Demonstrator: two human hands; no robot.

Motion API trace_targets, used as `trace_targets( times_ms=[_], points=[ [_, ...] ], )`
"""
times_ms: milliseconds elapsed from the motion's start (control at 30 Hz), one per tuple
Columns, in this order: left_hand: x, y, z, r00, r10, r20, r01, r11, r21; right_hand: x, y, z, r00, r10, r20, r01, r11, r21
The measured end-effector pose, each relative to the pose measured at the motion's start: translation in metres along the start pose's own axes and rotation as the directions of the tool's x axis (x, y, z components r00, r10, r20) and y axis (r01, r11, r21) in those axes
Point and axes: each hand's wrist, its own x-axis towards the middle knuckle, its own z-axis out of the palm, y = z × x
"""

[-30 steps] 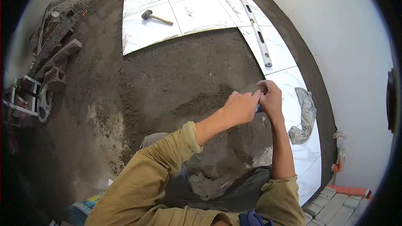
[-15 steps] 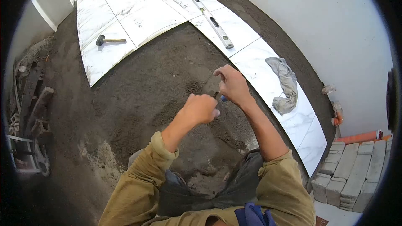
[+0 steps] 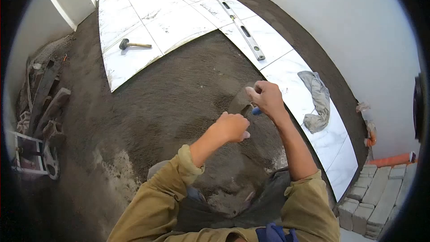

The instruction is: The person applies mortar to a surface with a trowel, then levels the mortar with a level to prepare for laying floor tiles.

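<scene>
My right hand [image 3: 269, 101] is closed above the mortar bed, beside the tile edge. A blue handle [image 3: 256, 110] shows under its fingers, and the grey blade [image 3: 240, 102] of a trowel extends to the left of it. To the lower left, my left hand [image 3: 232, 127] is curled closed, knuckles up; whatever its fingers may hold is hidden. Both hands are apart, over dark, sandy mortar [image 3: 179, 85] with a raked surface. White marbled tiles [image 3: 172, 18] border this bed on the far side, and more run along the right.
A spirit level [image 3: 244, 29] and a grey cloth [image 3: 317, 101] lie on the right-hand tiles. A mallet [image 3: 134, 45] rests on the left tile. Paving blocks [image 3: 376, 192] are stacked at lower right, by an orange pipe [image 3: 392, 159]. Rubble [image 3: 51, 107] lies along the left wall.
The view has shifted, so the room appears further right and lower. More of the trowel's blade and blue handle shows by my right hand. Both hands remain closed.
</scene>
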Motion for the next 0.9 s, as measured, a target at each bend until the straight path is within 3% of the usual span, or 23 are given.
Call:
trace_targets(
  times_ms=[33,100,200,233,300,333,400,433,600,733,900],
  points=[
    [-0.001,0.000,0.001,1.000,0.006,0.002,-0.006,1.000,-0.005,0.001,0.004,0.004,1.000,-0.008,0.004,0.008,1.000,0.004],
    [0.000,0.001,0.000,1.000,0.001,0.024,-0.001,1.000,-0.007,0.003,0.014,0.012,0.940,-0.246,-0.236,0.274,0.958,0.090],
    [0.002,0.002,-0.001,0.999,0.002,0.049,-0.002,1.000,-0.009,0.000,0.015,0.013,0.903,-0.332,-0.274,0.353,0.935,0.031],
    [0.002,0.002,-0.001,0.999,0.002,0.055,-0.001,1.000,-0.012,0.002,0.014,0.012,0.903,-0.330,-0.274,0.352,0.935,0.034],
    [0.001,0.001,-0.002,0.998,-0.002,0.059,0.003,1.000,-0.014,0.006,0.018,0.007,0.986,-0.146,-0.080,0.154,0.982,0.106],
    [0.001,0.002,-0.002,0.998,0.000,0.062,0.001,1.000,-0.016,0.008,0.022,0.010,0.989,-0.124,-0.083,0.133,0.986,0.104],
    [-0.001,0.002,0.001,0.999,0.026,0.047,-0.025,0.999,-0.037,0.008,0.033,0.021,0.917,-0.306,-0.257,0.323,0.946,0.024],
    [-0.001,0.002,-0.001,1.000,0.024,0.014,-0.024,0.998,-0.058,0.006,0.032,0.019,0.924,-0.275,-0.268,0.288,0.958,0.011],
    [-0.001,0.006,-0.003,0.999,0.026,0.042,-0.024,0.998,-0.051,0.004,0.023,0.017,0.979,-0.176,-0.100,0.175,0.984,-0.018],
    [0.002,0.008,-0.001,0.995,0.034,0.089,-0.030,0.999,-0.043,0.000,0.017,0.012,0.984,-0.156,-0.091,0.154,0.988,-0.025],
    [0.002,0.002,0.009,0.994,0.109,-0.021,-0.110,0.992,-0.056,0.004,0.019,0.021,0.977,-0.196,-0.088,0.196,0.980,-0.006]
  ],
)
